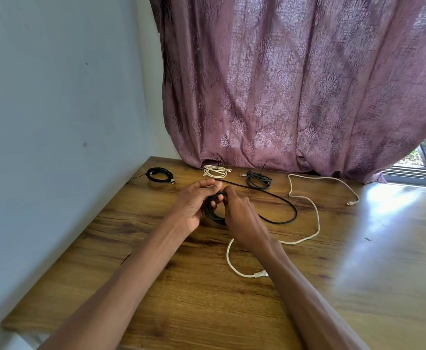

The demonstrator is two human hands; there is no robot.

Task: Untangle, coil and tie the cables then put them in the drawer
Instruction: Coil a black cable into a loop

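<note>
Both hands meet over the middle of the wooden table point(232, 311). My left hand point(194, 203) holds a small coil of black cable point(213, 213), fingers through its loops. My right hand point(239, 213) pinches the same cable at the coil's top. The cable's loose tail point(291, 207) curves out to the right on the table and back to the hands. A long white cable point(316, 218) lies uncoiled to the right, one plug point(260, 274) beside my right forearm. Three coiled cables sit at the back: black point(159, 174), white point(215, 171), dark point(258, 180).
A purple patterned curtain point(295, 84) hangs down to the table's back edge. A pale wall point(55, 109) bounds the table on the left. At the far right a window sill point(416, 175) shows daylight, with glare on the tabletop.
</note>
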